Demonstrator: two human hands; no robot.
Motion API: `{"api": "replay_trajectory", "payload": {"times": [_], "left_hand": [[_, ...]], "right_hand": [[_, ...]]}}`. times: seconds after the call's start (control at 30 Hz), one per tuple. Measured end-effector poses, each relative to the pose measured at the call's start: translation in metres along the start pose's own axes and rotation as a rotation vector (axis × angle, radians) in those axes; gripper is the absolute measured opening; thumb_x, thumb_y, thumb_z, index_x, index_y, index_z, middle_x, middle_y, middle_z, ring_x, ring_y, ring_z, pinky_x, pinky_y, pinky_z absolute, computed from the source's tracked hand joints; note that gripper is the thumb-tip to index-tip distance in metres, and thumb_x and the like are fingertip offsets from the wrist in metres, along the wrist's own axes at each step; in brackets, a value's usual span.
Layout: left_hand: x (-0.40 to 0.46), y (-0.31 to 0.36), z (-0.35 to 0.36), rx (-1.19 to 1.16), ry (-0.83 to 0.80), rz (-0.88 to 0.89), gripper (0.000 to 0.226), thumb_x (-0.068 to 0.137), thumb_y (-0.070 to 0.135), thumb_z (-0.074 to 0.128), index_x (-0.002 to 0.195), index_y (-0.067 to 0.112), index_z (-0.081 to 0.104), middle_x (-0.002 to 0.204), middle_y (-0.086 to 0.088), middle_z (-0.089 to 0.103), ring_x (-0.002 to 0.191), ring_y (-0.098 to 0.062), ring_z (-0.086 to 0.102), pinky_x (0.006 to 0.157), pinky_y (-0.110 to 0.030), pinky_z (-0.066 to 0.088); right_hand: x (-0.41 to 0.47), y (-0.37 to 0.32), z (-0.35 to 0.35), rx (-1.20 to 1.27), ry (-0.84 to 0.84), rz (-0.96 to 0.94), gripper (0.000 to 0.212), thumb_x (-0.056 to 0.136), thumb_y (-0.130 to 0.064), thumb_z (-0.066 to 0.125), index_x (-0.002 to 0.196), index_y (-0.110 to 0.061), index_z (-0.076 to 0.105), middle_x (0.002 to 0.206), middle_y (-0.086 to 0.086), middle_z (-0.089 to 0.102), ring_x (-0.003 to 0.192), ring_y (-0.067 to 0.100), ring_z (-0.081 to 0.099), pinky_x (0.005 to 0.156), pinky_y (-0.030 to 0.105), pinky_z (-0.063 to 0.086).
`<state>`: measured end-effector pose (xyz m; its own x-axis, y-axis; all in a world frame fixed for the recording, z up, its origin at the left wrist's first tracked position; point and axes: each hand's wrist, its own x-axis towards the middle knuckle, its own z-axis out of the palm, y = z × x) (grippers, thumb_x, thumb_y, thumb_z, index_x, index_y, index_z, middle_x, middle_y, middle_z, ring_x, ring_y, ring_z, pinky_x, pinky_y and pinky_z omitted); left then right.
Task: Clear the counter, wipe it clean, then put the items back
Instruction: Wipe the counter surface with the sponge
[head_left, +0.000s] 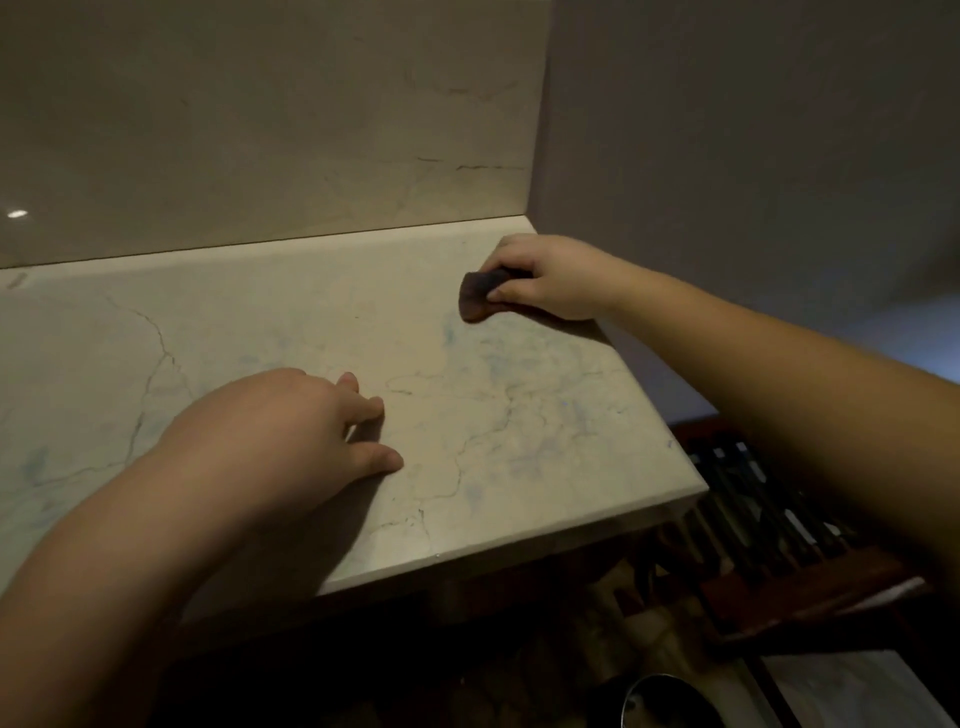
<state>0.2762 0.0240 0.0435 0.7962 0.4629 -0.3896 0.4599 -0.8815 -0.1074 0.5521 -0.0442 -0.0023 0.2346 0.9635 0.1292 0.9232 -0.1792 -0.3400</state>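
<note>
1. Head view showed the right hand at about 2 o'clock, near the back right corner of the marble bench, fingers clamped on a dark cloth pressed flat to the top.
2. Left hand sat around 8 o'clock with fingers apart and lying on the stone, holding nothing, looked like it was just bracing.
3. No items showed on the bench, so I'd guess this was mid-wipe.
4. Risk: the cloth was right beside the right-hand edge, so a hard swipe toward 3 o'clock could've slipped off and dropped it onto the dark wooden rack below at 4 o'clock.
</note>
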Motion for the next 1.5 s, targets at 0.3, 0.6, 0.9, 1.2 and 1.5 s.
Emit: {"api": "replay_trajectory", "payload": {"times": [0.3, 0.6, 0.9, 1.2, 1.5], "left_hand": [[0.000, -0.001, 0.003, 0.009, 0.027, 0.003, 0.049, 0.092, 0.060, 0.044, 0.132, 0.034, 0.053, 0.143, 0.012, 0.048, 0.118, -0.018, 0.052, 0.093, -0.031, 0.043], [0.006, -0.012, 0.029, -0.181, 0.231, 0.023, 0.039, 0.089, 0.060, 0.050, 0.114, 0.033, 0.065, 0.115, 0.005, 0.063, 0.099, -0.022, 0.056, 0.086, -0.038, 0.050], [-0.051, 0.003, 0.051, -0.606, 0.505, 0.228, 0.027, 0.093, 0.037, 0.055, 0.115, 0.025, 0.068, 0.115, 0.014, 0.064, 0.106, -0.008, 0.058, 0.086, -0.024, 0.044], [-0.142, 0.050, 0.125, -1.308, 0.362, 0.441, 0.026, 0.086, 0.027, 0.068, 0.107, 0.042, 0.062, 0.096, 0.018, 0.064, 0.083, 0.004, 0.060, 0.072, -0.017, 0.050], [-0.157, 0.100, 0.185, -0.670, 0.477, 0.782, 0.043, 0.086, 0.041, 0.053, 0.128, 0.035, 0.058, 0.136, 0.014, 0.042, 0.125, -0.008, 0.032, 0.100, -0.027, 0.029]], "right_hand": [[-0.139, -0.043, -0.010, 0.092, -0.191, -0.005, 0.018, 0.090, -0.029, 0.061, 0.107, -0.029, 0.064, 0.103, -0.017, 0.052, 0.097, -0.003, 0.050, 0.083, 0.007, 0.038], [-0.239, -0.064, -0.082, 0.080, -0.343, 0.299, 0.032, 0.071, -0.075, 0.049, 0.091, -0.055, 0.063, 0.099, -0.039, 0.052, 0.090, -0.015, 0.053, 0.072, 0.011, 0.039], [-0.224, -0.147, -0.018, 0.450, 0.062, 0.543, 0.014, 0.091, -0.039, 0.056, 0.103, -0.042, 0.062, 0.090, -0.016, 0.069, 0.077, 0.002, 0.067, 0.061, 0.015, 0.049], [-0.259, -0.239, 0.075, 1.194, 0.493, 0.712, 0.022, 0.095, -0.025, 0.052, 0.109, -0.014, 0.064, 0.102, 0.014, 0.070, 0.090, 0.026, 0.069, 0.081, 0.038, 0.054], [-0.336, -0.246, 0.122, 1.313, 0.562, 0.885, 0.023, 0.096, -0.030, 0.052, 0.108, -0.015, 0.065, 0.086, 0.007, 0.068, 0.069, 0.021, 0.064, 0.055, 0.027, 0.047]]}}
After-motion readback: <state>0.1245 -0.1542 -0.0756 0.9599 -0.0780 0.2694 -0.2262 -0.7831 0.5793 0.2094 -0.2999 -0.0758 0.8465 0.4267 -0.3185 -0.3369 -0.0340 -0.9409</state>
